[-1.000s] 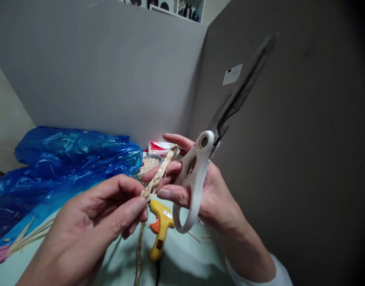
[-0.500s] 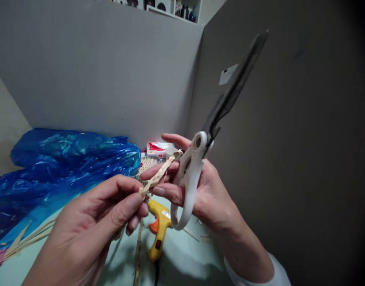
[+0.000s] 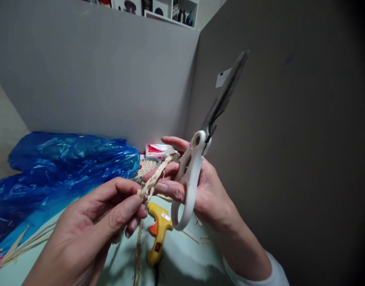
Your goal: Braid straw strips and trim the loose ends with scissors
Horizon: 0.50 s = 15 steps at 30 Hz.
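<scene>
Straw-pale braid: in the air over the bench, between the hands; knobbly plait, fraying fibres.
Left hand: thumb and fingers clamped on the braid's near end.
Right hand: fingers closed around the scissors' handles, one finger stretched out; the braid's other end lies along them, whether pinched I cannot tell.
Scissors: smooth white plastic loops, worn dark blades pointing up and right, into open room before the dark side panel.
Bench: pale green, bare surface between glue gun and right wrist.
Glue gun: yellow plastic, orange trigger, lying below the hands; a plaited length beside it runs toward the near edge.
Left edge: flat dry strips.
Far edge: crumpled glossy blue plastic toward the left corner, then a woven basket and red-and-white packet before the smooth grey panel.
</scene>
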Tool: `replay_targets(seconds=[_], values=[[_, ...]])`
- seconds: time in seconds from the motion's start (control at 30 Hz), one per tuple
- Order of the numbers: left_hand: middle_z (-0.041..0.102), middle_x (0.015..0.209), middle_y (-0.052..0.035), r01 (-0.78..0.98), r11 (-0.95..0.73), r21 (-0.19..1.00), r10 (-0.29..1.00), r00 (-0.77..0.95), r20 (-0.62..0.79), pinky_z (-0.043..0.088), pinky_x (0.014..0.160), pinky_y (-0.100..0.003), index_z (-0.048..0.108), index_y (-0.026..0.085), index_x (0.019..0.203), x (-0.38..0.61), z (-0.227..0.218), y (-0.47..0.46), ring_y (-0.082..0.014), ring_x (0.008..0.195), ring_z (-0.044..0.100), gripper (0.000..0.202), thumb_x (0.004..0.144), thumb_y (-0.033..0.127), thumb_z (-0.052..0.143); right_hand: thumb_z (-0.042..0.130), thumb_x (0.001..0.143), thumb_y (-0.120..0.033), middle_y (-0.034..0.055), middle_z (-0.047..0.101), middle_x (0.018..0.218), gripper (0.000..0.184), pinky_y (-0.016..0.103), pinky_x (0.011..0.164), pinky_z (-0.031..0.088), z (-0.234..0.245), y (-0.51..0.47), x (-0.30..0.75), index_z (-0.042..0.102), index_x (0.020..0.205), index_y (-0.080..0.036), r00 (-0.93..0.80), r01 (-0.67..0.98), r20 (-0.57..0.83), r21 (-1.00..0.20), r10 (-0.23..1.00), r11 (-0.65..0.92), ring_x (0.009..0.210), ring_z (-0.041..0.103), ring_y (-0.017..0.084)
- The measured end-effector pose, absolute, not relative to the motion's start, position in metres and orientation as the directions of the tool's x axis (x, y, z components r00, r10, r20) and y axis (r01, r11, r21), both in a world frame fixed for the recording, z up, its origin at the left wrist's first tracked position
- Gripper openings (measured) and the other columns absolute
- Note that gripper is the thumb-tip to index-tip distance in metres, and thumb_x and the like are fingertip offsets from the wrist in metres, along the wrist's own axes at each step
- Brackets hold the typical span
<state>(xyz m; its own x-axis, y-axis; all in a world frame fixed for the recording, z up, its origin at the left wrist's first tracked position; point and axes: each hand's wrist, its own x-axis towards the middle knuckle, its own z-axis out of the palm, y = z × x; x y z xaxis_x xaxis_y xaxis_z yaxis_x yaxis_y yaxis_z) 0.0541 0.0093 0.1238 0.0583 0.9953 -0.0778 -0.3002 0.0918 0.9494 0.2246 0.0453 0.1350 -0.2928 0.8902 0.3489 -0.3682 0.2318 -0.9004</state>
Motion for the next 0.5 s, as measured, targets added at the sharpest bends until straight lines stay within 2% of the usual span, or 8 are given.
replay_targets(seconds=[0.17, 0.33, 0.43, 0.5], values=[[0.067, 0.06, 0.0032, -0.274, 0.103, 0.956, 0.995, 0.04, -0.096, 0.044, 0.051, -0.008, 0.077, 0.026, 0.071, 0.057, 0.131, 0.005, -0.0067, 0.057, 0.052, 0.023, 0.061, 0.043, 0.091, 0.091, 0.068, -0.027, -0.0049, 0.072, 0.08, 0.069, 0.036, 0.082, 0.063, 0.135, 0.044, 0.224, 0.053, 0.126, -0.03, -0.281, -0.333, 0.365, -0.904, 0.888, 0.266, 0.075, 0.073, 0.018], [0.067, 0.06, 0.0028, -0.271, 0.096, 0.958, 0.995, 0.045, -0.087, 0.048, 0.051, -0.011, 0.076, 0.024, 0.069, 0.055, 0.126, 0.008, -0.0084, 0.057, 0.057, 0.023, 0.062, 0.041, 0.091, 0.091, 0.069, -0.024, -0.0042, 0.074, 0.082, 0.07, 0.034, 0.077, 0.063, 0.135, 0.044, 0.225, 0.052, 0.127, -0.03, -0.337, -0.367, 0.379, -0.896, 0.862, 0.25, 0.077, 0.075, 0.019], [0.068, 0.061, 0.002, -0.224, 0.007, 0.975, 0.999, 0.035, 0.001, 0.05, 0.046, -0.014, 0.077, 0.028, 0.079, 0.049, 0.115, 0.014, -0.0109, 0.054, 0.06, 0.029, 0.06, 0.045, 0.091, 0.092, 0.067, -0.019, -0.0052, 0.075, 0.08, 0.07, 0.031, 0.077, 0.063, 0.135, 0.046, 0.225, 0.053, 0.125, -0.029, -0.338, -0.399, 0.389, -0.884, 0.857, 0.244, 0.075, 0.075, 0.017], [0.07, 0.064, 0.0018, -0.156, -0.082, 0.984, 0.997, -0.021, 0.079, 0.052, 0.046, -0.015, 0.076, 0.032, 0.088, 0.046, 0.11, 0.016, -0.0128, 0.056, 0.062, 0.032, 0.064, 0.049, 0.089, 0.092, 0.066, -0.017, -0.0054, 0.075, 0.08, 0.07, 0.029, 0.075, 0.062, 0.135, 0.046, 0.224, 0.054, 0.123, -0.029, -0.334, -0.404, 0.39, -0.882, 0.858, 0.244, 0.073, 0.075, 0.016]])
